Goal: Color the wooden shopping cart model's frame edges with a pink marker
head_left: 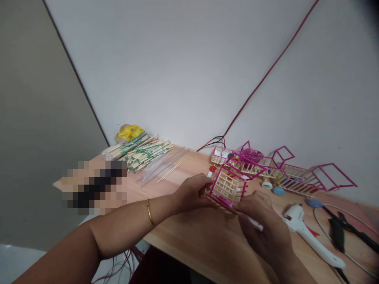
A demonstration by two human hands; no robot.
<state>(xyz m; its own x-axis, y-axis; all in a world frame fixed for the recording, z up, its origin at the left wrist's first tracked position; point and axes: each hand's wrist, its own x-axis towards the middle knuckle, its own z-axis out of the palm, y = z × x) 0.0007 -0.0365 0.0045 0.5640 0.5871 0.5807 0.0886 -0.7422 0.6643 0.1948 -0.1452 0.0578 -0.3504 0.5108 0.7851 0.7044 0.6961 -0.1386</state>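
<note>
My left hand [194, 192] is closed on the side of a small model made of wooden sticks [225, 185], with a pale lattice panel and magenta-painted edges. The model is tilted just above the table's front part. My right hand [265, 221] grips a slim paintbrush [255, 224]; its white handle sticks out past the fingers. Bright pink shows along the model's lower edge, where the brush meets it. My fingers partly hide the brush and the model's base.
Several stick models with magenta frames [299, 183] stand along the wall, with a pink-stained cup [251, 156] among them. A white glue gun [314, 240] and black-handled pliers [337, 230] lie at right. Wrapped chopsticks [145, 154], clear strips [160, 167] and a yellow packet [130, 133] lie at left.
</note>
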